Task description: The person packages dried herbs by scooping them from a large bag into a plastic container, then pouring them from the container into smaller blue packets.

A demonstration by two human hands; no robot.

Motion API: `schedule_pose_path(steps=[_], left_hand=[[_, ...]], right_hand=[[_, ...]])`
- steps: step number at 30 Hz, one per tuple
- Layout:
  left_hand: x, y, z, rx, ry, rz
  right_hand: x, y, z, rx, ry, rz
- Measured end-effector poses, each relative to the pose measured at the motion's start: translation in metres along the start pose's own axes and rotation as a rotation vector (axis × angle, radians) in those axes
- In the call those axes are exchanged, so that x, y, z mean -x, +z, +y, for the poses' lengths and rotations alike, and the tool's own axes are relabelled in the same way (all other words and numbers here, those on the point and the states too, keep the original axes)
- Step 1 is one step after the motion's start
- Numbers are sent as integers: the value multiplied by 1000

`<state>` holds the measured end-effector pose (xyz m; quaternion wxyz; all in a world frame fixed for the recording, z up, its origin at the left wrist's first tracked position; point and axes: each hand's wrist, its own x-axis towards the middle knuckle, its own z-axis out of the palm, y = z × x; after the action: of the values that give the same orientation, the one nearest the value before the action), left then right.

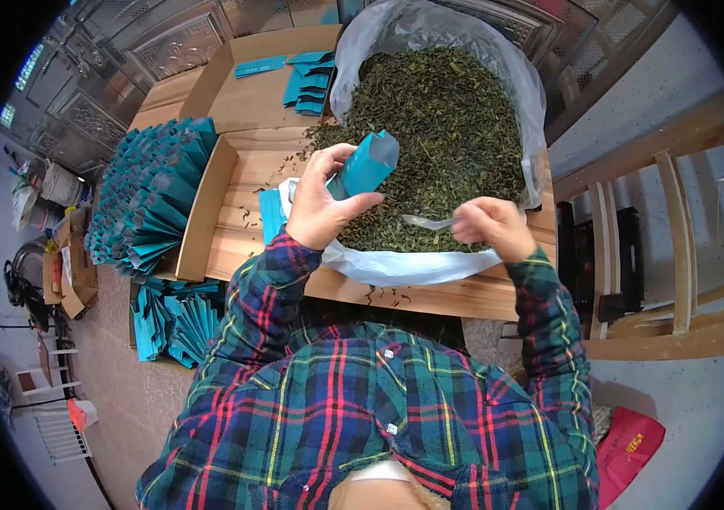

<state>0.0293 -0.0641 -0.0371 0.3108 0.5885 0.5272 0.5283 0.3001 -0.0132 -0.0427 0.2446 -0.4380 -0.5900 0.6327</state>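
Observation:
My left hand (325,198) is wrapped round a teal packet (368,167), tilted, its open top toward the upper right. My right hand (493,228) pinches the handle of a clear plastic spoon (427,223); the spoon's bowl is over dried green leaves (438,127). These leaves fill a large container lined with a white plastic bag (413,267). Another teal packet (272,212) lies beside my left wrist on the wooden table (336,285). How full the held packet is cannot be seen.
Many upright teal packets (154,187) stand in a cardboard box (207,208) at the left. More teal packets (177,323) fill a lower box. Behind, a cardboard tray (239,85) holds flat packets (309,83). A wooden rack (676,246) stands at the right; loose leaves lie on the table.

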Motion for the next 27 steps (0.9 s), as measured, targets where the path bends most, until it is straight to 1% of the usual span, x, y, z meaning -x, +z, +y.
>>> schedule_pose_path(steps=[2,5,6,9,14,17,18,21,22,25,27], left_hand=[[1,-4,1,55,-54,42],[4,-9,-1,90,-37,54],[4,-11,-2,108,-27,59],[8,-17,-3,159,-53,41],[9,-21,-7,219,-80,26],[7,-16,-11,203,-46,23],[6,-15,-12,189,-29,23],[4,-13,-12,178,-49,9],[4,-13,-12,171,-62,1],[0,-18,-10,78,-39,-24],[-1,-18,-8,34,-32,-31]], right_hand=[[-18,17,8,1,19,-41],[-44,29,15,89,-64,65],[-49,29,14,89,-64,67],[-59,20,11,51,-2,200],[-65,1,12,33,-35,314],[-73,4,8,197,-150,412],[-77,7,9,199,-155,412],[-90,16,12,568,-372,472],[-89,17,11,569,-378,471],[-75,21,3,791,-592,479],[-61,19,-5,753,-605,462]])
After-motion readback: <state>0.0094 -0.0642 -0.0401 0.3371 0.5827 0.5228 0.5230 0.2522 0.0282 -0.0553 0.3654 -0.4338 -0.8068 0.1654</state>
